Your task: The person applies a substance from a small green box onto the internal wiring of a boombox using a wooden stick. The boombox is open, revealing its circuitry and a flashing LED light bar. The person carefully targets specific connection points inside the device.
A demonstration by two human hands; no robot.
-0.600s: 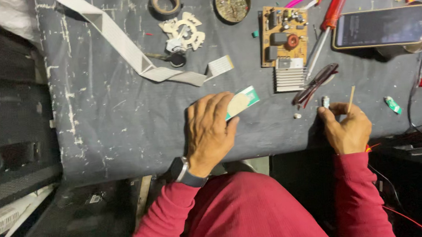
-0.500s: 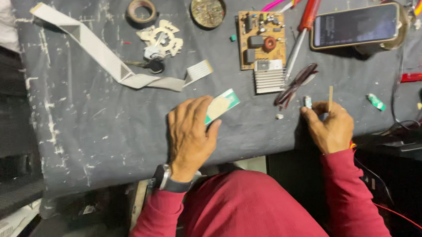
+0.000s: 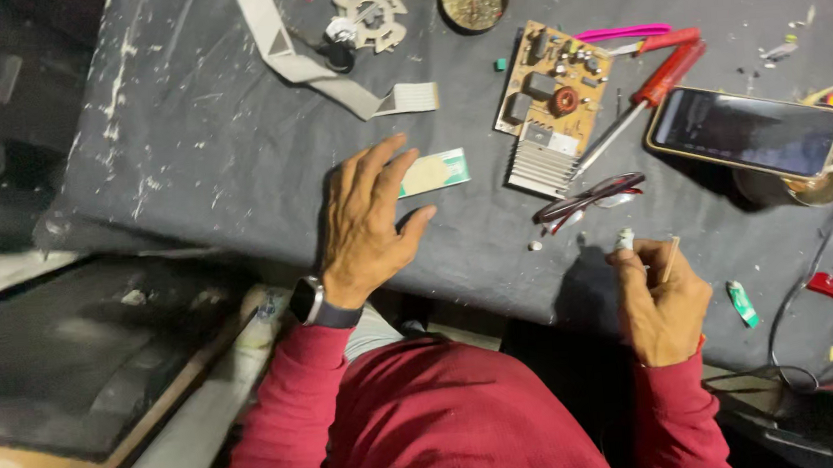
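The left hand (image 3: 366, 223), fingers spread, rests on a small green-and-cream packet (image 3: 434, 172) in the frame's middle, while the right hand (image 3: 661, 296) at lower right pinches a thin stick (image 3: 671, 258), which could slip and drop off the near table edge (image 3: 501, 302).

I see open table (image 3: 200, 132) to the left of my left hand (image 3: 366, 223) | small green and white card (image 3: 434, 171) sits under its fingers | circuit board (image 3: 550, 105) and glasses (image 3: 587, 199) block the middle | phone (image 3: 750, 130) and red screwdriver (image 3: 658, 86) crowd the space above my right hand (image 3: 659, 294)
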